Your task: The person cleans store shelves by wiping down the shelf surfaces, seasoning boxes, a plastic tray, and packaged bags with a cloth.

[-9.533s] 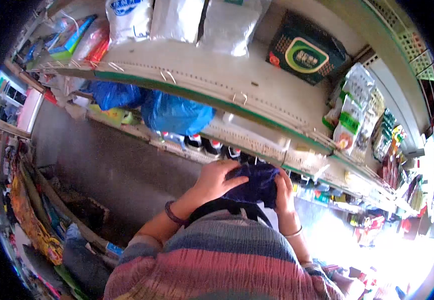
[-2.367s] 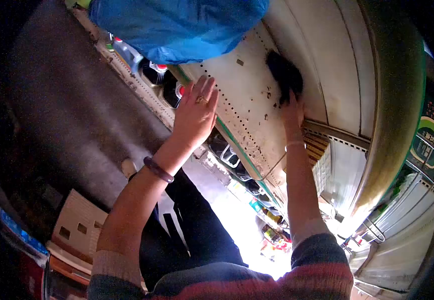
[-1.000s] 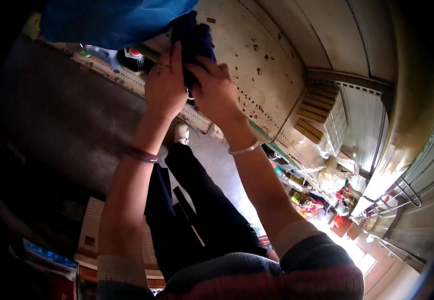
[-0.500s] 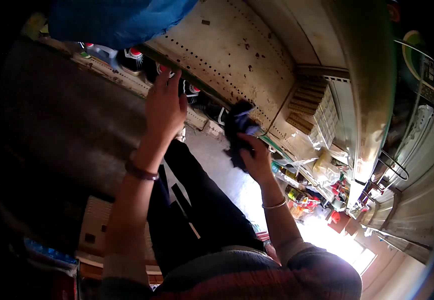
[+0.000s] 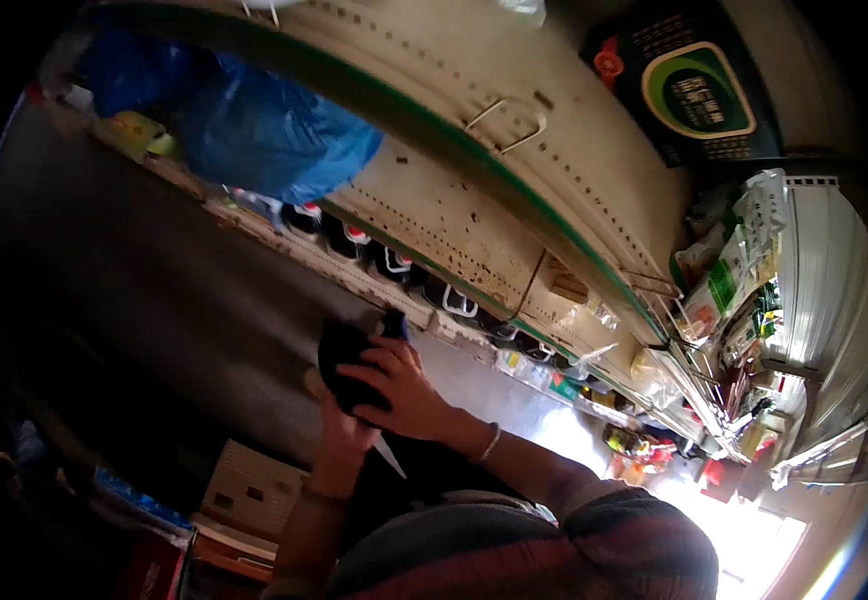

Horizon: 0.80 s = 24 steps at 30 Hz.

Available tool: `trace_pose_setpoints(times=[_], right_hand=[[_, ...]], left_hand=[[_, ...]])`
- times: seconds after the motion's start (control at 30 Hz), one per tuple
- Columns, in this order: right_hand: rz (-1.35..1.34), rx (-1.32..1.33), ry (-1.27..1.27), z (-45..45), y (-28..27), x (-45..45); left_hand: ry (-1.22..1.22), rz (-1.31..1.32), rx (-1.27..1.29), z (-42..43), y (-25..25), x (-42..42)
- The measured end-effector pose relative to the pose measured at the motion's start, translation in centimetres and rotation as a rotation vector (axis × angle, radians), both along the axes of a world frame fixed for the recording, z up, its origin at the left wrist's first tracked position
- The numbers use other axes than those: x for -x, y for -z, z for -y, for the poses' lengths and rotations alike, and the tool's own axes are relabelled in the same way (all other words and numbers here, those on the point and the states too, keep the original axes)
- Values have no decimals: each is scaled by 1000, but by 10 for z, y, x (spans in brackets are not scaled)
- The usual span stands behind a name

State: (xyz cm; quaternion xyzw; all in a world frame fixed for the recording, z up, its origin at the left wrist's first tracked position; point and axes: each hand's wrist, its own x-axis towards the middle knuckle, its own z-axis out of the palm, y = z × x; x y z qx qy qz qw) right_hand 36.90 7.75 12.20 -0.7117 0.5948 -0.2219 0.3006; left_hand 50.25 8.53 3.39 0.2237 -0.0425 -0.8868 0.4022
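Observation:
My left hand (image 5: pixel 352 428) is closed around the lower end of a dark rounded thing (image 5: pixel 340 352), whose kind is too dark to make out. My right hand (image 5: pixel 399 388) lies across it from the right with its fingers curled. A bit of dark cloth (image 5: pixel 392 322) shows past the right fingertips; the rest is hidden under the hand. Both hands are close together in front of my body, below the low shelf. Several dark bottles (image 5: pixel 344 238) with red caps and white handles stand in a row beneath that shelf.
A blue plastic bag (image 5: pixel 279 130) sits on the low shelf (image 5: pixel 434 205). Above it runs an upper shelf with a green edge (image 5: pixel 514 200) and a wire hook (image 5: pixel 507 124). A dark green box (image 5: pixel 699 90) stands at the upper right, near packaged goods (image 5: pixel 734 270). Behind me is a crate (image 5: pixel 254 490).
My left hand has come away from the bottle row, down toward my body, and now holds a dark thing. My right hand has moved left with the cloth to meet it. The view has shifted.

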Motion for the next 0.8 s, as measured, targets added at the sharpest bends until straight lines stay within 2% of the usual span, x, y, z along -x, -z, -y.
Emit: trace_pose_setpoints(times=[0.03,0.07,0.1,0.2,0.27,0.33,0.37,0.4,0.47,0.6,0.67,0.77,0.8], right_hand=[[-171,170,-30,2,-9,-9],[-128,168,-27,5,-15,-12],[-87,168,-24,8,-18,-11],[-11,139,57,14,-39,-8],[2,112,127,15,-61,-7],[36,196,199,24,-84,4],[91,242,245,28,-89,14],[147,288,289,33,-101,23],[347,105,493,32,-159,43],[240,606,497,29,-235,96],[30,808,587,38,-254,120],[-342,903,584,58,-258,149],[-405,769,589,64,-247,162]], left_hand=[[-32,-73,-140,4,-24,1],[-63,-148,-280,9,-52,3],[-79,-152,-267,15,-78,5],[-13,92,-34,8,-104,-3],[81,156,-146,9,-113,-6],[178,214,-257,13,-120,-6],[174,114,20,13,-125,-7],[250,46,159,16,-137,-15],[403,-83,450,36,-169,-35],[131,493,495,89,-204,-43],[-21,540,608,122,-212,-47],[-134,600,594,169,-245,-43],[-171,672,576,183,-261,-38]])
